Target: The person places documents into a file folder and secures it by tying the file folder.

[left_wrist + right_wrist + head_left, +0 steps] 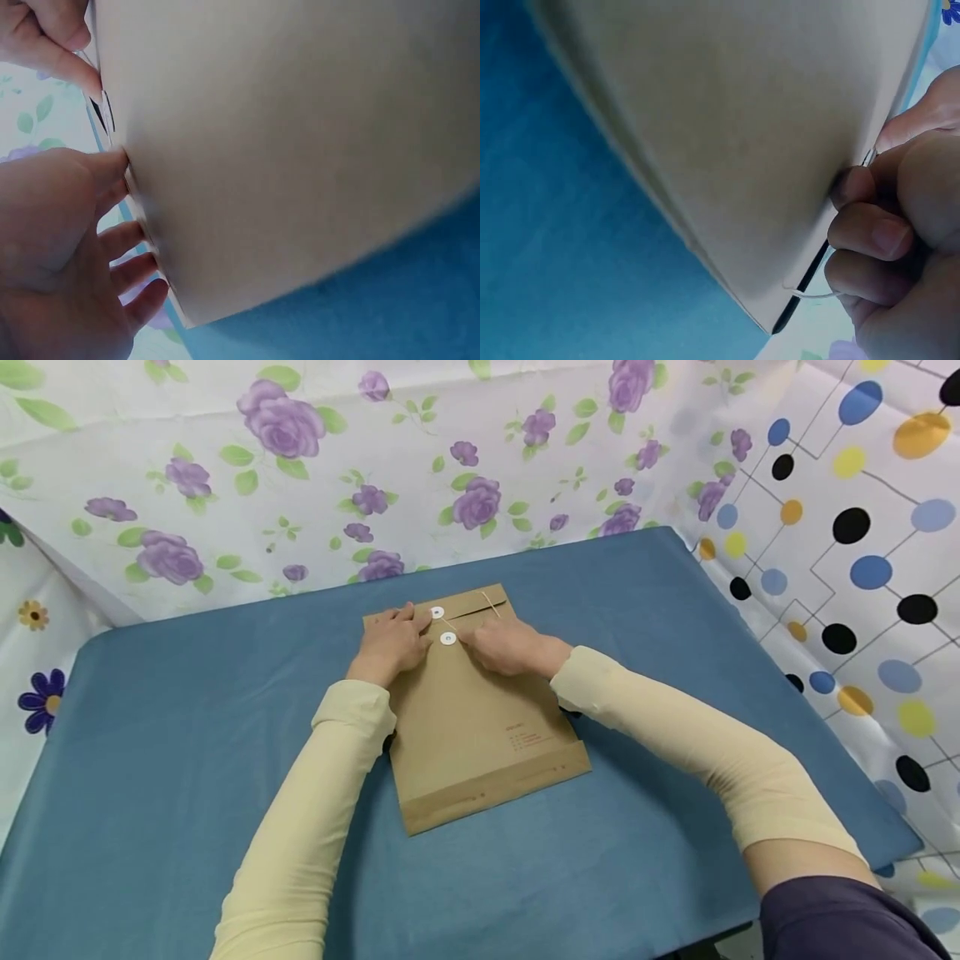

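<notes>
A brown kraft paper document envelope (472, 718) lies flat on the blue-covered table. Near its flap are two white round button discs, an upper disc (437, 612) and a lower disc (447, 638), with a thin string (490, 603) about them. My left hand (393, 643) rests on the flap's left side, its fingers extended and pressing the paper beside the upper disc. With curled fingers my right hand (506, 645) pinches the string beside the lower disc. In the right wrist view, a loose white string end (817, 295) trails from under those fingers.
Blue cloth (210, 760) covers the table. A floral curtain (420, 460) hangs along the far edge, and a dotted curtain (862, 577) borders the right side. Small dark objects (387, 742) show partly beside the envelope, near the wrists.
</notes>
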The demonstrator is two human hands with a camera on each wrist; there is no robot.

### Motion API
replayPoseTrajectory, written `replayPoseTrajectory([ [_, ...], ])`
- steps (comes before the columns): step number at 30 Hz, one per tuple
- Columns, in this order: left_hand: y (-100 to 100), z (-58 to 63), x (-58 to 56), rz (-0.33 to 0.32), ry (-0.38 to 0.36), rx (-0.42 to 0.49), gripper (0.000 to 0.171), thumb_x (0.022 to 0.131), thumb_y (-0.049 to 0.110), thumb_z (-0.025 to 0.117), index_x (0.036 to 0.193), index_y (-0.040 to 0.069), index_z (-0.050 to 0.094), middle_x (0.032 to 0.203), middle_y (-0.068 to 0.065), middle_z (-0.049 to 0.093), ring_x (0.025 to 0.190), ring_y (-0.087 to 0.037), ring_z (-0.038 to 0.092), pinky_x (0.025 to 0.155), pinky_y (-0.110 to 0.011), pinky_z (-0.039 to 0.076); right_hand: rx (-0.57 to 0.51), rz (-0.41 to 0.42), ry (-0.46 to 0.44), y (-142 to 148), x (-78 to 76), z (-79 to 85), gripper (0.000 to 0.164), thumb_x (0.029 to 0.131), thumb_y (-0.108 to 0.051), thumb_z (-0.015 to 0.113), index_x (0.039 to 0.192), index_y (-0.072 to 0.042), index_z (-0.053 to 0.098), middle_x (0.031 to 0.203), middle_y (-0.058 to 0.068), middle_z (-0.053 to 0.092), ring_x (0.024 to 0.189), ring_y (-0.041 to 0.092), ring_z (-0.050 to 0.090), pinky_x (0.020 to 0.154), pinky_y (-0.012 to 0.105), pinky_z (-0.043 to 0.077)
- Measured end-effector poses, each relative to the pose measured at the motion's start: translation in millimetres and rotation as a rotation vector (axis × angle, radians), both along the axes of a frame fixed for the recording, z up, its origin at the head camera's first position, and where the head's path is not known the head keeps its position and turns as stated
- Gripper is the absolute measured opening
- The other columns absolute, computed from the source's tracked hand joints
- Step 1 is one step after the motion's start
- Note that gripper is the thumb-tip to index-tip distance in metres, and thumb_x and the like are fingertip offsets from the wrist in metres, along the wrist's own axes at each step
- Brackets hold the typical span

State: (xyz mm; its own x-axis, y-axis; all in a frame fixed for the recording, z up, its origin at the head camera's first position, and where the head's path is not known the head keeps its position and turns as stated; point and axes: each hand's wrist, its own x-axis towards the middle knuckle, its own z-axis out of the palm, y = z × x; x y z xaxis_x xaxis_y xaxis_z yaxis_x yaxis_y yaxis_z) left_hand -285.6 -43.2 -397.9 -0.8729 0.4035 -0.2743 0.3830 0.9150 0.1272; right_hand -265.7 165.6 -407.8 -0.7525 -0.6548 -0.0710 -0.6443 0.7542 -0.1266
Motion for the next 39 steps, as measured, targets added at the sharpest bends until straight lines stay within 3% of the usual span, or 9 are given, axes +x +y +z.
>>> replayPoseTrajectory([
  [4, 1, 0.4, 1.2, 0.017, -0.032, 0.028, 0.06, 0.112, 0.038, 0.038, 0.165, 0.015, 0.022, 0.17, -0.022, 0.012, 0.155, -0.042, 0.014, 0.122, -0.058, 0.017, -0.023, 0.014, -0.065, -2, 5.8, -1.3, 0.02, 0.107, -0.011, 0.045, 0.105, -0.004, 0.064, 0.082, 0.016, 0.066, 0.073, 0.031, 0.066, 0.07, 0.046, 0.056],
  [11, 0, 2.6, 1.8, 0.036, -0.053, 0.04, 0.061, 0.112, 0.04, 0.036, 0.166, 0.016, 0.02, 0.17, -0.021, 0.01, 0.155, -0.042, 0.011, 0.122, -0.059, 0.016, -0.061, -0.016, -0.204, -4, 16.9, -1.8, 0.028, 0.11, -0.016, 0.044, 0.127, -0.002, 0.061, 0.086, 0.012, 0.065, 0.067, 0.022, 0.061, 0.066, 0.037, 0.05],
  [16, -1, 4.8, 1.9, 0.037, -0.087, 0.042, 0.062, 0.112, 0.04, 0.036, 0.166, 0.016, 0.018, 0.171, -0.02, 0.007, 0.156, -0.041, 0.008, 0.123, -0.058, 0.013, -0.157, -0.037, -0.312, -5, 21.0, -0.7, 0.039, 0.111, -0.015, 0.043, 0.142, 0.005, 0.054, 0.115, 0.021, 0.069, 0.087, 0.022, 0.063, 0.083, 0.038, 0.05],
  [19, -2, 5.4, 0.7, 0.033, -0.095, 0.045, 0.062, 0.112, 0.04, 0.036, 0.166, 0.016, 0.017, 0.171, -0.019, 0.007, 0.156, -0.041, 0.007, 0.123, -0.057, 0.012, -0.213, -0.021, -0.366, -6, 22.0, 0.1, 0.045, 0.111, -0.014, 0.042, 0.149, 0.008, 0.045, 0.115, 0.02, 0.069, 0.087, 0.02, 0.061, 0.086, 0.035, 0.048],
  [23, -2, 5.2, -0.3, 0.028, -0.098, 0.049, 0.062, 0.112, 0.04, 0.036, 0.166, 0.016, 0.017, 0.171, -0.019, 0.006, 0.156, -0.04, 0.006, 0.123, -0.057, 0.011, -0.294, -0.027, -0.47, -9, 23.6, 4.4, 0.034, 0.111, -0.01, 0.039, 0.134, 0.007, 0.056, 0.073, 0.009, 0.062, 0.06, 0.018, 0.054, 0.07, 0.032, 0.046],
  [25, -3, 5.4, -0.4, 0.028, -0.102, 0.049, 0.062, 0.112, 0.04, 0.035, 0.166, 0.016, 0.017, 0.171, -0.019, 0.005, 0.156, -0.04, 0.006, 0.123, -0.057, 0.011, -0.327, -0.053, -0.502, -12, 24.8, 7.9, 0.03, 0.111, -0.009, 0.038, 0.127, 0.006, 0.059, 0.063, 0.005, 0.058, 0.055, 0.016, 0.051, 0.068, 0.03, 0.045],
  [29, -5, 6.3, -0.7, 0.021, -0.114, 0.051, 0.064, 0.112, 0.041, 0.035, 0.166, 0.015, 0.016, 0.171, -0.019, 0.004, 0.156, -0.04, 0.004, 0.123, -0.059, 0.009, -0.319, -0.119, -0.506, -20, 28.3, 16.0, 0.03, 0.11, -0.009, 0.04, 0.109, 0.003, 0.067, 0.058, 0.001, 0.06, 0.054, 0.012, 0.052, 0.067, 0.026, 0.044],
  [33, -6, 6.9, -0.9, 0.026, -0.097, 0.09, 0.066, 0.11, 0.042, 0.04, 0.165, 0.011, 0.02, 0.171, -0.018, 0.007, 0.156, -0.039, 0.006, 0.123, -0.058, 0.008, -0.291, -0.197, -0.488, -27, 29.8, 24.5, 0.039, 0.11, -0.01, 0.042, 0.079, -0.004, 0.065, 0.056, 0.0, 0.061, 0.051, 0.01, 0.051, 0.058, 0.024, 0.041],
  [39, -8, 3.8, 1.1, 0.076, -0.097, 0.179, 0.067, 0.108, 0.04, 0.047, 0.164, 0.009, 0.025, 0.171, -0.018, 0.01, 0.157, -0.037, 0.008, 0.124, -0.055, 0.008, -0.28, -0.234, -0.483, -39, 28.8, 30.4, 0.039, 0.107, -0.011, 0.048, 0.078, -0.003, 0.073, 0.057, 0.001, 0.062, 0.05, 0.009, 0.048, 0.055, 0.023, 0.038],
])
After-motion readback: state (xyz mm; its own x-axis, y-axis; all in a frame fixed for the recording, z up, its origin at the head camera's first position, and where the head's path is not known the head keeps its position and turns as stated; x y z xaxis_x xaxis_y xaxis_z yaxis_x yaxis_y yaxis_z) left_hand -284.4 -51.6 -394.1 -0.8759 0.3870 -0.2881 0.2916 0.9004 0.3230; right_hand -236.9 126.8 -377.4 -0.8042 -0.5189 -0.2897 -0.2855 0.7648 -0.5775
